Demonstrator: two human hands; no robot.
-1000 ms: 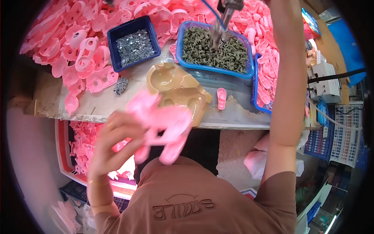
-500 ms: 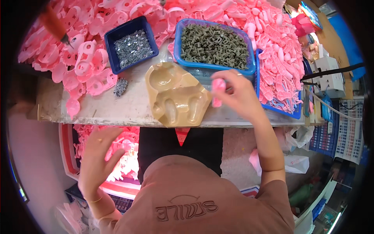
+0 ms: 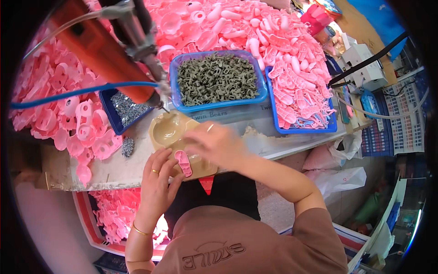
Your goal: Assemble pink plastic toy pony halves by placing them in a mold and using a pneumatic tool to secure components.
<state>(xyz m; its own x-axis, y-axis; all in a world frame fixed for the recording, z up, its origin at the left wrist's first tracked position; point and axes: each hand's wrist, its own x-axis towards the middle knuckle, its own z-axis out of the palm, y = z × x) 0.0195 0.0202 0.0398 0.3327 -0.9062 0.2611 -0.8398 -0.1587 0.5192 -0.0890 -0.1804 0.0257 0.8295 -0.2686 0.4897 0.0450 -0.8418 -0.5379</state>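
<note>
A tan molded fixture (image 3: 200, 170) with hollowed-out cavities lies at the table's front edge. A pink plastic toy piece (image 3: 184, 163) sits in its left lower hollow, with its ribbed inner side up. Beside that piece, my left hand (image 3: 159, 176) rests at the fixture's left edge, fingers and thumb apart and nothing held. My right hand (image 3: 221, 146) is over the fixture's right half, its fingertips bent down and smeared by motion. Whether it holds anything cannot be seen. An orange power screwdriver (image 3: 107, 55) hangs at upper left, its bit just above the fixture's top.
Behind the fixture stands a blue basket (image 3: 219, 108) of grey-green small parts. A dark blue tray (image 3: 119, 130) of screws and a screw clump (image 3: 127, 147) lie left. Pink shells (image 3: 68, 107) heap behind. Another blue basket (image 3: 305, 130) holds pink pieces at right. A blue cord (image 3: 86, 89) crosses left.
My left hand has risen from below the table edge to the fixture. My right hand, earlier holding a pink piece, moved left over it. A pink piece now lies in the fixture; the view shifted.
</note>
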